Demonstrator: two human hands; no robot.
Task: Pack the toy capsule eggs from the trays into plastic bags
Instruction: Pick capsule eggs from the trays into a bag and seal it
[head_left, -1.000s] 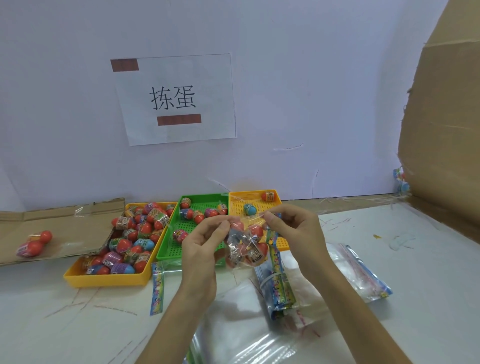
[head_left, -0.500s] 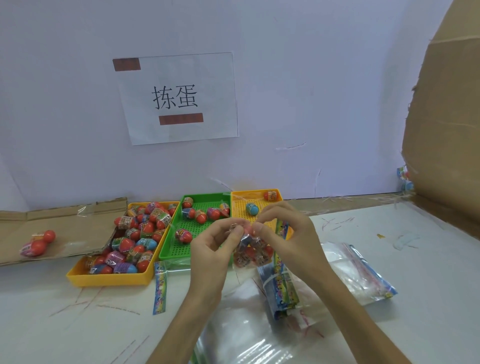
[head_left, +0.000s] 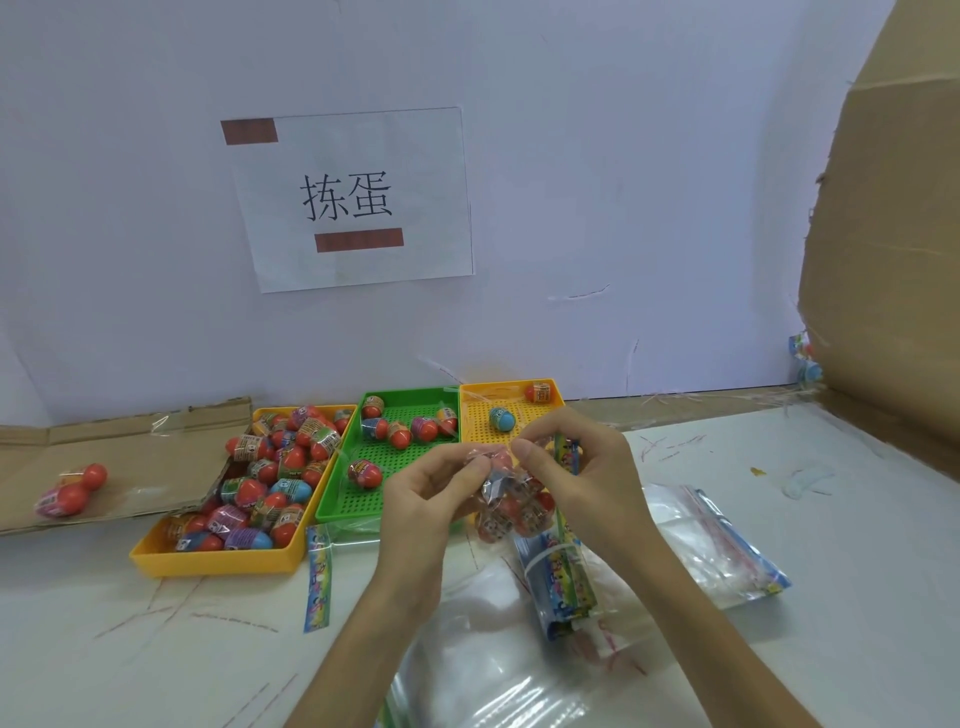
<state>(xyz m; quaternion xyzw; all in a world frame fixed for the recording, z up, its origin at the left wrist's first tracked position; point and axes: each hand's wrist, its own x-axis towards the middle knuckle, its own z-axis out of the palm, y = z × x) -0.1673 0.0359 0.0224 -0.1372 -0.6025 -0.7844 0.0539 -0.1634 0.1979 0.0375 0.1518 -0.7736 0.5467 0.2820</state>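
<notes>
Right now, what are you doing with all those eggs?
A person is packing them. The left hand and right hand pinch the top of a small clear bag with eggs inside, held above the table. Many more lie in the big yellow tray, a few in the green tray.

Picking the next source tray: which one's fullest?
The yellow tray at far left: eggs lie heaped across it. The green tray holds a scattered few; the orange tray shows two, its front hidden.
</notes>
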